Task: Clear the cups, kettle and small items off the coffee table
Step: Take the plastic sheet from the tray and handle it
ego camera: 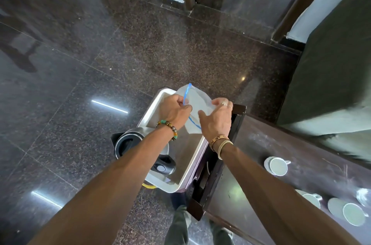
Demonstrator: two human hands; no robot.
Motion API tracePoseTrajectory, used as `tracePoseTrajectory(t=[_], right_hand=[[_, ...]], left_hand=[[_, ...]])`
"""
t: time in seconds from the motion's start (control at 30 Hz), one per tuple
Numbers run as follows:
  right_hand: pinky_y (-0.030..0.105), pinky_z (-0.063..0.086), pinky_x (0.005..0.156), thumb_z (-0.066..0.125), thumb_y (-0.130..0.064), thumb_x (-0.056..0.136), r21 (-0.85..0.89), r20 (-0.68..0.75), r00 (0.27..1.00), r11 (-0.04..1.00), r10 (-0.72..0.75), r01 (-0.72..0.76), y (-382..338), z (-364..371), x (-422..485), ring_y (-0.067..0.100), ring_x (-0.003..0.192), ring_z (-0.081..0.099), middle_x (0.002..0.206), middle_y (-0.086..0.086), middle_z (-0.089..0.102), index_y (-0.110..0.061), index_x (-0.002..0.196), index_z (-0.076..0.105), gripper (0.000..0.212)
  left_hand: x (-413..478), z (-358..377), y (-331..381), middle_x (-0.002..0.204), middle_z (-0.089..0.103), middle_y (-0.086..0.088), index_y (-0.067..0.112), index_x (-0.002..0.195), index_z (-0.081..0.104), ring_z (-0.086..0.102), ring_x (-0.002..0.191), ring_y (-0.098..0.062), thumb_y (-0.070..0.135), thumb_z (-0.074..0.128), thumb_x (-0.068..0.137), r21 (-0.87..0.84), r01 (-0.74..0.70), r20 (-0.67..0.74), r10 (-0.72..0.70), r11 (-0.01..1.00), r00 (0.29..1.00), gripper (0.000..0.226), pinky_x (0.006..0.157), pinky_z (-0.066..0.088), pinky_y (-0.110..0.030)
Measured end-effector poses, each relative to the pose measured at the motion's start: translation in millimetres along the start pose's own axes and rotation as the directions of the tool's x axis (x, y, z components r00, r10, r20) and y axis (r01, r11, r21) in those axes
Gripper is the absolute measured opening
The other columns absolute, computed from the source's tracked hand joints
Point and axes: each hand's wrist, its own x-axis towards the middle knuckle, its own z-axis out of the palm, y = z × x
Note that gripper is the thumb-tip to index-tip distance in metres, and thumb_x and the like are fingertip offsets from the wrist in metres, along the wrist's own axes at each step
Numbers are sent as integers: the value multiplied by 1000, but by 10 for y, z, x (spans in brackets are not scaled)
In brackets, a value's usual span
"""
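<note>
A clear zip bag (197, 100) with a blue seal strip hangs above the far end of a white tray (192, 156). My left hand (173, 111) pinches the bag's blue strip at its left side. My right hand (217, 118) grips the bag's right edge. A steel kettle (133, 142) with a black lid and handle stands at the near left of the tray, partly behind my left forearm. On the dark coffee table (291, 164) to the right sit white cups: one (277, 166) near the middle, two more (312, 199) (353, 213) on saucers at the near right.
The tray rests just off the table's left edge, above the polished dark stone floor (100, 64). A dark sofa (337, 60) stands at the right. A crumpled clear wrapper (364, 196) lies by the right cups. My legs (180, 226) show below the tray.
</note>
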Motion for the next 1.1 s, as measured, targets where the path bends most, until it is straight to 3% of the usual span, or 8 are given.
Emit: tracePoseTrajectory(t=[0.07, 0.17, 0.3, 0.5, 0.73, 0.9, 1.0, 1.1], right_hand=[[34, 44, 75, 63, -5, 81, 60, -27, 999, 998, 20, -19, -133, -178, 13, 28, 94, 62, 100, -4, 55, -20, 99, 49, 27], [32, 46, 73, 56, -1, 84, 23, 19, 991, 991, -130, 130, -351, -475, -20, 25, 83, 65, 83, -7, 63, -25, 92, 51, 26], [36, 51, 75, 61, -7, 86, -60, 86, 931, 931, -354, 360, -674, -866, -109, 22, 82, 65, 87, -4, 69, -23, 93, 59, 17], [34, 47, 74, 63, -5, 85, -187, 157, 771, 748, -617, 636, -1076, -1427, -264, 25, 84, 64, 87, 0, 70, -18, 92, 64, 15], [42, 52, 72, 72, 3, 77, -339, -74, 516, 508, -853, 792, -1099, -1797, -502, 33, 79, 63, 90, 7, 69, -10, 85, 72, 16], [31, 49, 85, 58, -9, 93, -189, 186, 832, 812, -522, 552, -854, -1741, -688, 24, 98, 69, 106, 5, 76, -14, 110, 75, 25], [30, 48, 80, 55, -11, 93, 12, 256, 936, 969, -240, 246, -725, -1773, -630, 20, 81, 64, 86, 4, 73, -12, 88, 76, 21], [34, 50, 64, 65, -27, 82, 431, 291, 957, 892, 6, -136, -710, -1792, -677, 18, 63, 56, 67, 5, 62, -10, 67, 68, 23]], left_hand=[[-96, -90, 102, 73, 72, 2, 16, 85, 65, 70, 74, -22, 18, 66, 67, -83, 32, 7, -32, 996, 999, 18, 69, 58, -38], [-281, -308, 258, 89, 65, 3, 16, 108, 54, 66, 87, -26, 19, 67, 69, -11, -9, -18, 8, 1000, 1000, 41, 73, 54, -36], [-512, -615, 514, 127, 43, -8, 14, 142, 29, 46, 114, -26, 20, 74, 66, 159, -254, -149, 277, 954, 949, 88, 92, 45, -37], [-788, -1000, 1071, 108, 66, 5, 33, 105, 68, 59, 101, -22, 36, 61, 84, 629, -423, -13, 552, 653, 834, 22, 91, 45, -36], [-948, -880, 1275, 82, 67, 5, 26, 81, 68, 64, 82, -20, 27, 58, 86, 443, -403, -90, 487, 801, 869, 11, 67, 44, -29], [-1060, -649, 1236, 83, 69, 4, 23, 84, 68, 64, 78, -19, 27, 56, 85, 324, -384, -116, 439, 865, 891, 13, 66, 45, -28], [-1164, -514, 1221, 87, 67, 5, 23, 85, 67, 61, 75, -15, 26, 61, 85, 309, -412, -128, 467, 857, 875, 7, 70, 49, -30], [-1295, -354, 1194, 93, 62, 2, 23, 91, 64, 59, 80, -18, 29, 57, 90, 377, -464, -137, 543, 802, 828, 10, 73, 49, -33]])
